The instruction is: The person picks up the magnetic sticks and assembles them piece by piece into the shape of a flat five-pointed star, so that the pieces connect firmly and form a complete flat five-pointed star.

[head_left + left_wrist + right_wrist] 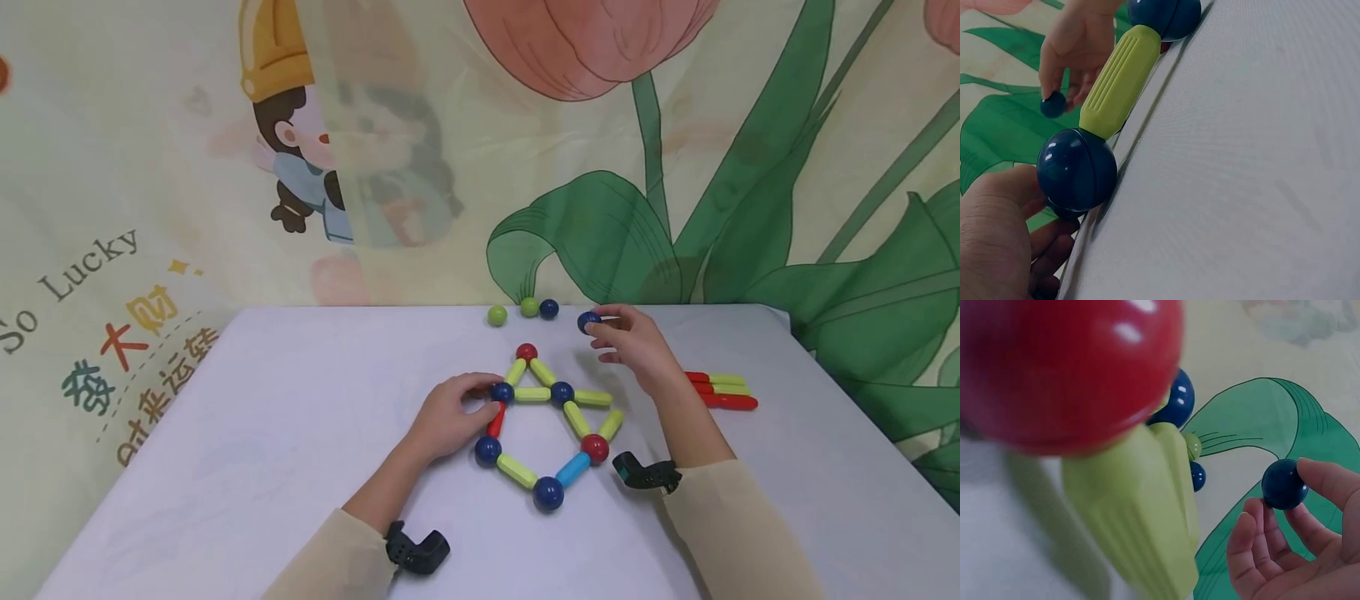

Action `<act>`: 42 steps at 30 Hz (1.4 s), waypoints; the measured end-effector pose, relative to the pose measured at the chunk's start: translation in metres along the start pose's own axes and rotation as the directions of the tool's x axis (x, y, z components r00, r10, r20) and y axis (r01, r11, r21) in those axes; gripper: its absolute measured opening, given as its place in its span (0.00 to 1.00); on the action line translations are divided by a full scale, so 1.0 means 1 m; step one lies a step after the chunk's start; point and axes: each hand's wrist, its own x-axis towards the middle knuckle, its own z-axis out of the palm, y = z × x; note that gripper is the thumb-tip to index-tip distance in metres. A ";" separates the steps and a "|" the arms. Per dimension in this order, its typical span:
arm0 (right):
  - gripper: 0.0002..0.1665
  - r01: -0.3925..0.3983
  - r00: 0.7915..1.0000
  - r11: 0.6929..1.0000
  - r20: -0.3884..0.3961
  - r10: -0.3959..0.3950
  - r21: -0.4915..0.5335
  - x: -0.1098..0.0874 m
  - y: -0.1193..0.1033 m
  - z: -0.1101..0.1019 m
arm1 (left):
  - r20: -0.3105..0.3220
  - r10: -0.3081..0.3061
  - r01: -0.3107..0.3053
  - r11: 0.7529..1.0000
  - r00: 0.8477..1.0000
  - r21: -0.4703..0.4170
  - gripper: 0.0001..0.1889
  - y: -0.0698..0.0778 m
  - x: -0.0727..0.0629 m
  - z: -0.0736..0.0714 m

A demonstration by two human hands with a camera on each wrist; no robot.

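Note:
My right hand [630, 340] pinches a dark blue ball [588, 322] between thumb and fingers, above the far part of the table; the right wrist view shows this ball [1284, 484] at the fingertips. My left hand [453, 417] holds the left blue joint ball [502, 393] of a stick-and-ball frame, thumb near a red stick [496, 420]. This frame lies on the table, a small triangle topped by a red ball [527, 353] joined to a larger ring. Two yellow-green sticks [594, 398] [612, 425] on its right side each have a free end.
Two green balls [497, 315] [529, 307] and another blue ball [549, 309] lie along the far edge of the white table [300, 400]. Several red and yellow-green sticks [729, 402] lie to the right, partly behind the right forearm. A printed backdrop [420, 275] hangs behind.

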 end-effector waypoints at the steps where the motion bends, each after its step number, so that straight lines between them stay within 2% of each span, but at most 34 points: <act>1: 0.36 0.000 1.000 1.000 0.002 0.000 -0.002 -0.001 0.001 0.000 | -0.001 -0.001 0.001 1.000 1.000 -0.002 0.20 0.000 0.000 0.000; 8: 0.35 -0.004 1.000 1.000 0.007 0.004 0.003 -0.009 0.012 -0.003 | -0.008 0.008 -0.008 1.000 1.000 0.000 0.20 -0.001 -0.001 0.000; 23: 0.36 0.018 0.999 0.999 0.041 -0.016 -0.051 -0.028 0.024 -0.014 | 0.005 -0.016 0.016 1.000 1.000 0.005 0.20 0.004 -0.001 -0.003; 35: 0.35 -0.030 0.994 0.977 0.095 0.051 -0.209 -0.048 0.042 -0.034 | 0.009 -0.016 0.016 1.000 1.000 -0.021 0.20 0.006 -0.001 0.000; 42: 0.32 -0.034 0.987 0.957 0.141 0.077 -0.289 -0.059 0.053 -0.035 | -0.001 -0.014 0.014 1.000 1.000 -0.012 0.20 0.004 -0.002 -0.001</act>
